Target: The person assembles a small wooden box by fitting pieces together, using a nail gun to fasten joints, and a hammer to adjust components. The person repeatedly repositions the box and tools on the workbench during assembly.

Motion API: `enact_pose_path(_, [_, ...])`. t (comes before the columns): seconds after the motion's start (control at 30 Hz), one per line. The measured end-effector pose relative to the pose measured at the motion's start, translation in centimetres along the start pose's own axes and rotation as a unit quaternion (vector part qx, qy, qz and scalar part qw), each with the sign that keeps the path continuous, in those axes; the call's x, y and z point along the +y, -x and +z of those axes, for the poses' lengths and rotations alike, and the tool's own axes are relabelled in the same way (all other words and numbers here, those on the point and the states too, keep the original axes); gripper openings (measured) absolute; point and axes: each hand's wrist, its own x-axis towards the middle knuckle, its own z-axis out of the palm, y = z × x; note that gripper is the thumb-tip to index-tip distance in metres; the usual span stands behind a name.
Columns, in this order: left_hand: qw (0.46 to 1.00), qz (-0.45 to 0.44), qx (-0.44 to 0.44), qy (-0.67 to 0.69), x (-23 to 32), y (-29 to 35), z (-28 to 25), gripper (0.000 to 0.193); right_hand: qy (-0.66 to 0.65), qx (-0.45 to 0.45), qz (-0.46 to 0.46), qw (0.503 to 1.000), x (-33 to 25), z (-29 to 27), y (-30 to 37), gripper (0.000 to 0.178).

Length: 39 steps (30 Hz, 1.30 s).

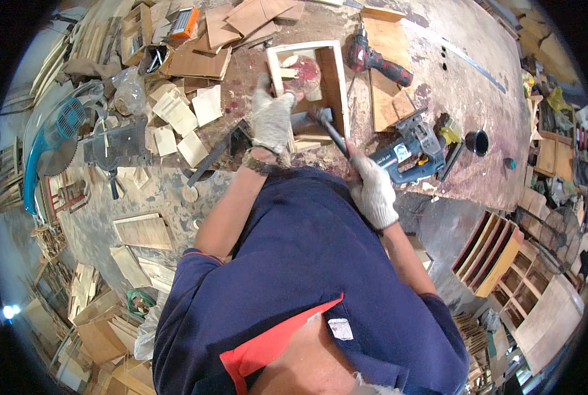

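A rectangular wooden box frame [338,74] with pale edges stands on the worktable in front of me, and the tabletop shows through it. My left hand [271,118], in a white knit glove, grips the frame's left wall, thumb on the inner side and fingers outside. In my gloved right hand [374,192] is a hammer [335,137], held by its dark handle. The hammer's head is over the near part of the frame's opening, slightly blurred; whether it touches the wood I cannot tell.
Right of the frame lie a red-black cordless drill [381,61], a blue jigsaw [412,151], a dark cup [477,141] and a metal ruler [471,59]. Plywood offcuts [198,62] and thin wood pieces [175,113] cover the left. A blue circular-bladed saw [50,141] stands far left.
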Motion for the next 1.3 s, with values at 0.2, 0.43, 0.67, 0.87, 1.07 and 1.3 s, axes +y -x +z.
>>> enact_pose_path(0.2, [1.000,-0.013,-0.008,-0.004,1.6,-0.2,0.0,0.038,-0.035,0.105,-0.075,0.991,-1.0,-0.6,0.8,0.061])
enact_pose_path(0.43, [0.997,0.060,-0.030,-0.042,-0.4,0.0,0.0,0.036,-0.013,0.003,0.024,1.000,-2.0,-0.3,-0.5,0.061])
enact_pose_path(0.67, [0.989,0.123,-0.074,0.026,1.2,0.8,0.9,0.015,0.080,-0.048,0.090,0.991,-2.9,-0.9,-1.4,0.063])
enact_pose_path(0.87, [0.990,0.039,-0.030,0.131,2.5,-0.2,0.1,0.040,0.015,0.049,0.070,0.996,-2.5,-1.8,0.0,0.029])
enact_pose_path(1.07, [0.994,-0.003,-0.005,0.111,3.2,-0.1,-2.7,0.018,-0.117,0.077,0.111,0.984,-2.1,-3.6,1.0,0.029])
enact_pose_path(1.3, [0.997,0.034,0.037,0.066,5.0,1.2,-3.7,0.022,-0.362,0.165,0.177,0.900,-1.6,-2.6,1.8,0.044])
